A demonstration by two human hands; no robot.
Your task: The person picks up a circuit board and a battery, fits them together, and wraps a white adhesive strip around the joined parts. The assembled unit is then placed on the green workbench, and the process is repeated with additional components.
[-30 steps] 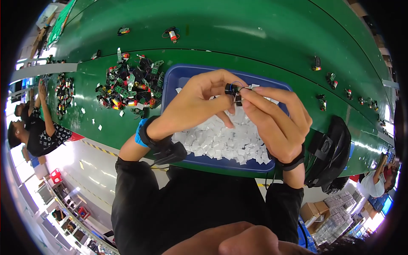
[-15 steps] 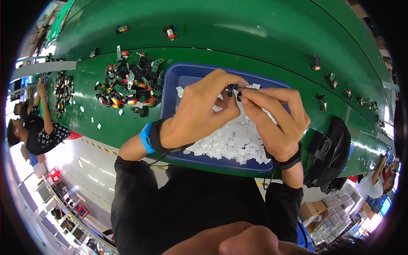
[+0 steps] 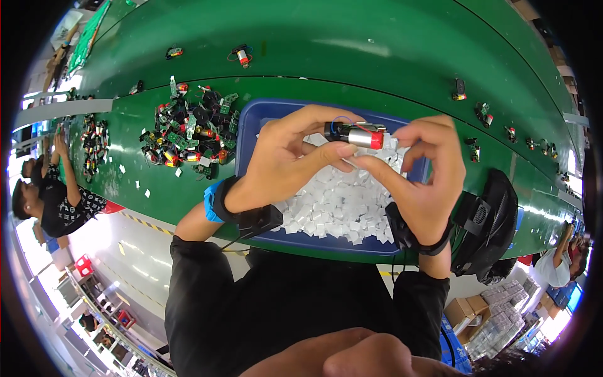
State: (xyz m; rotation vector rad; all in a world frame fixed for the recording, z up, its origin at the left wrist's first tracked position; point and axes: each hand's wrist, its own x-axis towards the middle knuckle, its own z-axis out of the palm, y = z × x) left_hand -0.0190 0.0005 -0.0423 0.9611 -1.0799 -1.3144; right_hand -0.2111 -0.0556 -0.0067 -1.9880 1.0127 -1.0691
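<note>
My left hand pinches a small electronic assembly between thumb and fingers, above a blue bin. This part has a silver cylindrical cell with a red end, a black piece, a strip of circuit board and thin wires. Beside its red end is my right hand, fingers curved and apart, its thumb tip close to my left thumb. I see nothing held in it. Below both hands, many small white square pieces fill the bin.
A heap of similar assemblies lies left of the bin. Single ones, such as this assembly, lie across the green table. A black bag-like object sits at the right. A co-worker is at far left.
Both hands were closed together on the assembly. My right hand has let go and opened, moving slightly right. The assembly has turned in my left hand, so its silver cell now shows.
</note>
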